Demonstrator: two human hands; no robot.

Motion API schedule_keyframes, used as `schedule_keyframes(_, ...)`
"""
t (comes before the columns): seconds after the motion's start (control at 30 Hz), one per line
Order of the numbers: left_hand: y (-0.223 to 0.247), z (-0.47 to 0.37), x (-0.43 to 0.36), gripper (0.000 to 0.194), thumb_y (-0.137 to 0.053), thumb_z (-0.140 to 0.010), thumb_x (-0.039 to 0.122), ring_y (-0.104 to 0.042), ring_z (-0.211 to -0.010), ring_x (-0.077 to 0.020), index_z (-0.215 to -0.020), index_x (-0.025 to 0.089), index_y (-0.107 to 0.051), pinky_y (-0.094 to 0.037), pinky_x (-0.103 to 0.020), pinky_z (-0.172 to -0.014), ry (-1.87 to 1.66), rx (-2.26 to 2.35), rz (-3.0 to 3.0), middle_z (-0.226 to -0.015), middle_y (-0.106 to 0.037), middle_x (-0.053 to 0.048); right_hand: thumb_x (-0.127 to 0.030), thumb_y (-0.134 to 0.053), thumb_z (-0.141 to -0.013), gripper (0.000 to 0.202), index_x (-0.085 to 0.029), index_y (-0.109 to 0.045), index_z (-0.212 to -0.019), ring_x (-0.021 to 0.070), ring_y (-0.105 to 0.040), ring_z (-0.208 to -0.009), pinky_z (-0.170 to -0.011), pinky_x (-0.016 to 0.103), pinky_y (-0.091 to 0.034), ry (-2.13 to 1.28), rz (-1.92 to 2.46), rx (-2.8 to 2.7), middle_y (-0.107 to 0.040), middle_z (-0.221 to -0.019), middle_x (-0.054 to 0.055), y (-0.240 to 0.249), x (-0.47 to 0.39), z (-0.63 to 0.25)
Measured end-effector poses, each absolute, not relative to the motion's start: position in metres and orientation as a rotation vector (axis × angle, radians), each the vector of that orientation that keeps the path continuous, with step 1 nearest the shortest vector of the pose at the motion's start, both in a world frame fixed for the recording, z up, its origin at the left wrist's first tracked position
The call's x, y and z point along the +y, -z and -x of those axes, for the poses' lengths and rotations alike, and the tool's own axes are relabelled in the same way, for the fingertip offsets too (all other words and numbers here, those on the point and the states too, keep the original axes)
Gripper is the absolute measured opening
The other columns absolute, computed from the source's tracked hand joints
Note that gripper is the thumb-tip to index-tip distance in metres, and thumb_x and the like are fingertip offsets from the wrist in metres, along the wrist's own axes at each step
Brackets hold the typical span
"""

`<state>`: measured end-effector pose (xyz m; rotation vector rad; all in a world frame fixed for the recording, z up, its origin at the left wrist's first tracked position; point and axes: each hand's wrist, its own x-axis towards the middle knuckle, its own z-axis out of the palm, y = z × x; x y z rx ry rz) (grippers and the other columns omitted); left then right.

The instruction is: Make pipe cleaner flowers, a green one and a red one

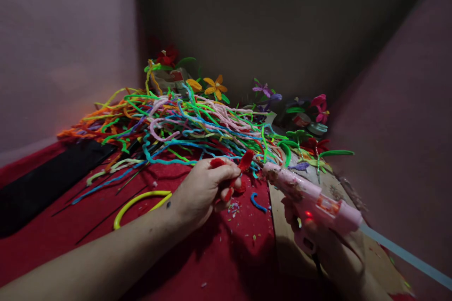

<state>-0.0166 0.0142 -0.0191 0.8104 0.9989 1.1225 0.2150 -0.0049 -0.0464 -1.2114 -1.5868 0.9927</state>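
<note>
My left hand (208, 186) pinches a red pipe-cleaner flower (246, 161), whose fuzzy petals stick out around the fingers. Its centre is hidden by the thumb and fingertips. My right hand (328, 244) is wrapped round the handle of a pink glue gun (296, 183), on which a red light glows. The gun's nozzle points left and sits just beside the upper red petal; whether the two touch I cannot tell. A pale glue stick (406, 254) runs out of the back of the gun. Below the nozzle lies a short blue pipe-cleaner piece (259, 202).
Behind the hands spreads a big heap of coloured pipe cleaners (197, 122). Finished flowers, among them an orange flower (215, 87) and a pink flower (319, 108), stand at the back. A black case (45, 183) and a yellow ring (123, 209) lie left; cardboard (293, 254) lies right.
</note>
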Motion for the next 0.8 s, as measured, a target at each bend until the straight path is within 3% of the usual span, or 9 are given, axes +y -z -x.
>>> schedule_keyframes(0.13, 0.019, 0.017, 0.014, 0.019, -0.053, -0.070, 0.022, -0.028, -0.032, -0.0034, -0.054, 0.013, -0.054, -0.016, -0.017, -0.033, -1.136, 0.987, -0.820, -0.038, -0.038, 0.004, -0.051, -0.056, -0.075, 0.043, -0.025, -0.063, -0.108, 0.0290, -0.067, -0.082, -0.060, 0.035, -0.056, -1.048, 1.151, -1.571, -0.070, -0.091, 0.011, 0.039, -0.003, -0.197)
schedule_keyframes(0.3, 0.016, 0.016, 0.014, 0.018, -0.053, -0.070, 0.022, -0.029, -0.032, -0.0035, -0.053, 0.013, -0.053, -0.016, -0.017, -0.033, -1.128, 1.000, -0.791, -0.037, -0.038, 0.005, -0.058, -0.050, -0.075, 0.054, -0.026, -0.059, -0.117, 0.0319, -0.057, -0.108, -0.081, 0.040, -0.052, -1.082, 0.980, -1.593, -0.062, -0.116, 0.010, 0.025, -0.007, -0.171)
schedule_keyframes(0.47, 0.015, 0.016, 0.014, 0.018, -0.054, -0.069, 0.021, -0.030, -0.032, -0.0036, -0.054, 0.014, -0.053, -0.016, -0.017, -0.033, -1.131, 0.992, -0.770, -0.038, -0.038, 0.005, -0.053, -0.057, -0.074, 0.049, -0.026, -0.059, -0.116, 0.0311, -0.062, -0.100, -0.068, 0.034, -0.056, -1.151, 1.061, -1.564, -0.064, -0.114, 0.011, 0.025, -0.008, -0.182)
schedule_keyframes(0.7, 0.019, 0.017, 0.014, 0.018, -0.053, -0.070, 0.021, -0.029, -0.033, -0.0038, -0.054, 0.014, -0.053, -0.015, -0.018, -0.034, -1.130, 0.972, -0.793, -0.039, -0.040, 0.004, -0.049, -0.061, -0.072, 0.048, -0.023, -0.061, -0.113, 0.0306, -0.067, -0.084, -0.058, 0.033, -0.056, -1.129, 1.115, -1.544, -0.071, -0.086, 0.012, 0.035, -0.004, -0.197)
schedule_keyframes(0.8, 0.019, 0.017, 0.014, 0.019, -0.053, -0.069, 0.022, -0.027, -0.032, -0.0038, -0.052, 0.014, -0.053, -0.015, -0.019, -0.034, -1.116, 0.989, -0.810, -0.037, -0.039, 0.004, -0.046, -0.063, -0.072, 0.045, -0.024, -0.062, -0.112, 0.0301, -0.067, -0.077, -0.051, 0.032, -0.055, -1.113, 1.162, -1.528, -0.071, -0.083, 0.011, 0.039, -0.004, -0.201)
